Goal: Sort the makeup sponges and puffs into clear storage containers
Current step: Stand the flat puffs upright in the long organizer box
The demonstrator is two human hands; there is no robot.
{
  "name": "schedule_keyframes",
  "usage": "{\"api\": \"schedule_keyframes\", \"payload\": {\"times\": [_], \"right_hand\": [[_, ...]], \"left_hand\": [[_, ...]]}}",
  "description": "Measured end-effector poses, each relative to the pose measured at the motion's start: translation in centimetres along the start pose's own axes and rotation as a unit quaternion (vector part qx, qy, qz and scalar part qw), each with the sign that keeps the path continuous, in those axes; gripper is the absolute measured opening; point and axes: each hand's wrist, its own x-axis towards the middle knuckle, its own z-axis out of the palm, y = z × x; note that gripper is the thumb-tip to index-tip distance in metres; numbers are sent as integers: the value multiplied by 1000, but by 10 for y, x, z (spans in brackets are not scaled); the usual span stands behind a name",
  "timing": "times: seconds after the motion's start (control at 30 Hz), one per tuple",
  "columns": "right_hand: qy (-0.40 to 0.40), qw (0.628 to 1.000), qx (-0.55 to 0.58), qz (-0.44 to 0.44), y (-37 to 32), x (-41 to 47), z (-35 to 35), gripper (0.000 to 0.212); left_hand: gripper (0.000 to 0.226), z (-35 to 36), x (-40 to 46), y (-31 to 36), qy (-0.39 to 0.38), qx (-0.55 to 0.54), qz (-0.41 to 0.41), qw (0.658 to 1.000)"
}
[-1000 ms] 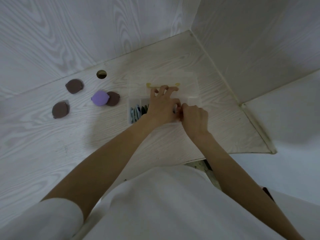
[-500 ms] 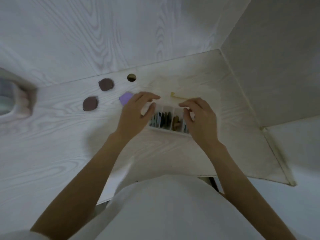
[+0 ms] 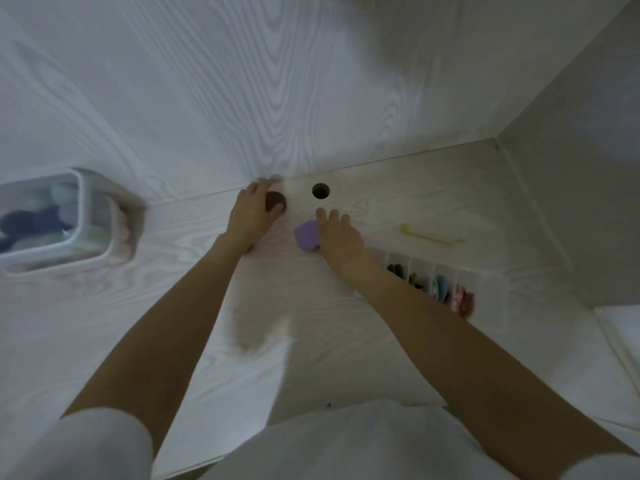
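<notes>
Near the back edge of the pale wood-grain desk (image 3: pixel 104 341), a dark brown puff (image 3: pixel 276 200) is covered by the left hand (image 3: pixel 251 216), fingers curved over it, though a firm grip cannot be confirmed through the blur. Just to its right, a purple sponge (image 3: pixel 306 235) is touched by the right hand (image 3: pixel 341 237), fingers extended and fairly flat. A divided clear container (image 3: pixel 485 306) holding sponges is seen at right, a second clear container (image 3: pixel 86 216) at far left.
</notes>
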Motion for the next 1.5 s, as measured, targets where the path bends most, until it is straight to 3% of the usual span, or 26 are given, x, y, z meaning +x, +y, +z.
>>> {"api": "schedule_keyframes", "payload": {"times": [0.13, 0.23, 0.33, 0.43, 0.53, 0.63, 0.73, 0.8, 0.9, 1.0, 1.17, 1.33, 1.5], "right_hand": [[26, 998, 52, -18, 6, -14, -17, 34], [151, 983, 103, -32, 22, -48, -34, 29], [245, 950, 195, -11, 44, -99, -43, 27], [233, 932, 270, 63, 75, -146, -35, 29], [217, 915, 312, 138, 115, -188, -24, 29], [232, 863, 382, 236, 155, -223, -16, 35], [236, 796, 461, 315, 181, -242, -13, 41], [252, 774, 474, 338, 195, -249, -12, 41], [271, 768, 461, 353, 206, -251, -12, 37], [284, 764, 461, 351, 210, -247, -12, 35], [299, 746, 487, 341, 214, -241, -14, 32], [320, 737, 497, 326, 211, -238, -14, 29], [310, 806, 386, 326, 197, -229, -7, 25]], "left_hand": [[55, 12, 10, 0, -14, 43, -55, 997], [35, 14, -5, 1, 43, 51, -58, 996], [18, 11, -37, 16, 72, -39, -29, 996], [10, 10, -82, 52, 100, -122, 64, 985], [16, 21, -123, 103, 83, -191, 145, 967], [17, 43, -136, 158, 55, -208, 240, 947], [17, 68, -131, 209, -19, -182, 331, 926], [20, 85, -124, 237, -92, -146, 381, 908], [24, 105, -111, 267, -186, -55, 423, 885], [18, 117, -100, 281, -228, 45, 494, 838], [11, 128, -88, 283, -205, 154, 585, 769], [29, 133, -89, 269, -222, 265, 552, 759], [28, 131, -92, 259, -214, 249, 532, 781]]}}
